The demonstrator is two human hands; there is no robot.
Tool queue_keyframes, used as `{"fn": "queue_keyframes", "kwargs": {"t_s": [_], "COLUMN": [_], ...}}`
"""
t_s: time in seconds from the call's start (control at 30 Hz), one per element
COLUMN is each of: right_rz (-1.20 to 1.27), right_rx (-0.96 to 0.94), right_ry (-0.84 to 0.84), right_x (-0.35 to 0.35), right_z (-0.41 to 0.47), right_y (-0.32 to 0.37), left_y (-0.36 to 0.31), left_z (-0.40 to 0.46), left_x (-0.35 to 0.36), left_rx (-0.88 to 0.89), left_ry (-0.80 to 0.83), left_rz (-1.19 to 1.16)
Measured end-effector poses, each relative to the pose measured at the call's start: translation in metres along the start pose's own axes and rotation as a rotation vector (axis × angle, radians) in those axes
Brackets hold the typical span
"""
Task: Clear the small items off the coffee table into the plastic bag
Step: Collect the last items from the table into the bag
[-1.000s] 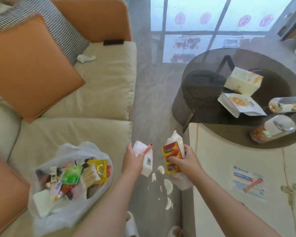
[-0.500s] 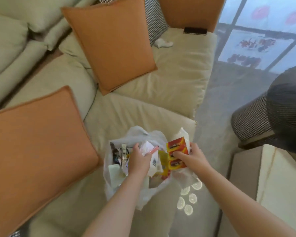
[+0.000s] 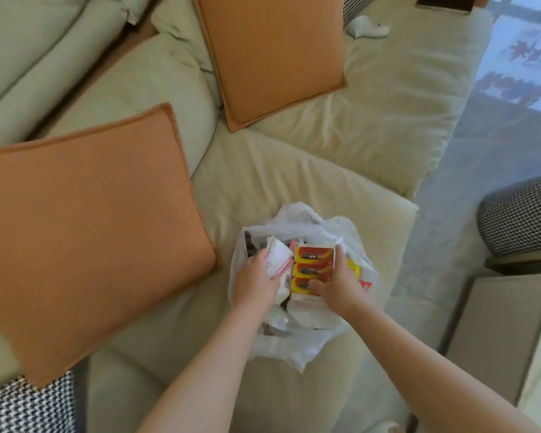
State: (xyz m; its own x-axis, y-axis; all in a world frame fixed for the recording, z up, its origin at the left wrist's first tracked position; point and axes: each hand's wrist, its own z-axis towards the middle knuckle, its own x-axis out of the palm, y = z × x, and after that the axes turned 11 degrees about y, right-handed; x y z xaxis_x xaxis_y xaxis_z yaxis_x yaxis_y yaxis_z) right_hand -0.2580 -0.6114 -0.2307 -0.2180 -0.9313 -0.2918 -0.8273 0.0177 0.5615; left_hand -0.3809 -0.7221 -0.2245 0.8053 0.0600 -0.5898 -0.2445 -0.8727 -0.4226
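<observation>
Red-and-yellow battery packs (image 3: 313,269), lettering blurred, held over plastic bag (image 3: 297,348).

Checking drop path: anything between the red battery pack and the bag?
Nothing visible. The right hand grips the battery pack directly over the open plastic bag; the left hand holds a white packet beside it.

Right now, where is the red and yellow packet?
In the head view, the red and yellow packet is low in the middle, over the open plastic bag on the sofa seat, gripped by the right hand.
</observation>
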Motion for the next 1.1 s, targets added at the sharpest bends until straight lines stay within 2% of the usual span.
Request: {"fn": "queue_keyframes", "kwargs": {"t_s": [0.1,0.17,0.27,0.37,0.43,0.5,0.6,0.7,0.8,0.93,1.03,1.1], "right_rz": [-0.233,-0.335,-0.399,-0.389,-0.348,-0.324,-0.326,-0.303,-0.329,-0.406,-0.351,-0.405], "right_rx": [0.037,0.024,0.005,-0.043,-0.079,-0.102,-0.112,-0.095,-0.119,-0.139,-0.218,-0.248], "right_ry": [0.019,0.064,0.095,0.035,-0.044,-0.088,-0.090,-0.066,-0.042,-0.083,-0.181,-0.133], "right_x": [0.006,0.005,-0.003,-0.007,-0.007,-0.005,0.001,0.009,0.015,0.014,0.009,0.004], "right_z": [0.005,0.008,0.016,0.023,0.026,0.029,0.031,0.032,0.029,0.026,0.031,0.034], "right_y": [-0.007,-0.008,-0.009,-0.005,-0.003,-0.004,-0.010,-0.016,-0.015,-0.003,0.017,0.028], "left_y": [0.006,0.006,0.002,-0.007,-0.017,-0.029,-0.042,-0.047,-0.047,-0.062,-0.076,-0.076], "left_z": [0.005,0.010,0.026,0.045,0.061,0.079,0.106,0.118,0.116,0.110,0.106,0.101], "left_x": [-0.003,-0.008,-0.021,-0.031,-0.033,-0.030,-0.023,-0.017,-0.019,-0.053,-0.095,-0.112], "left_rx": [0.005,-0.013,-0.008,0.125,0.217,0.263,0.192,0.129,0.105,0.139,0.208,0.241], "left_ry": [-0.040,-0.032,-0.076,-0.254,-0.277,-0.163,0.044,0.104,0.077,-0.075,-0.190,-0.238], "left_rz": [0.313,0.438,0.489,0.546,0.474,0.416,0.437,0.360,0.150,-0.068,-0.100,-0.102]}}
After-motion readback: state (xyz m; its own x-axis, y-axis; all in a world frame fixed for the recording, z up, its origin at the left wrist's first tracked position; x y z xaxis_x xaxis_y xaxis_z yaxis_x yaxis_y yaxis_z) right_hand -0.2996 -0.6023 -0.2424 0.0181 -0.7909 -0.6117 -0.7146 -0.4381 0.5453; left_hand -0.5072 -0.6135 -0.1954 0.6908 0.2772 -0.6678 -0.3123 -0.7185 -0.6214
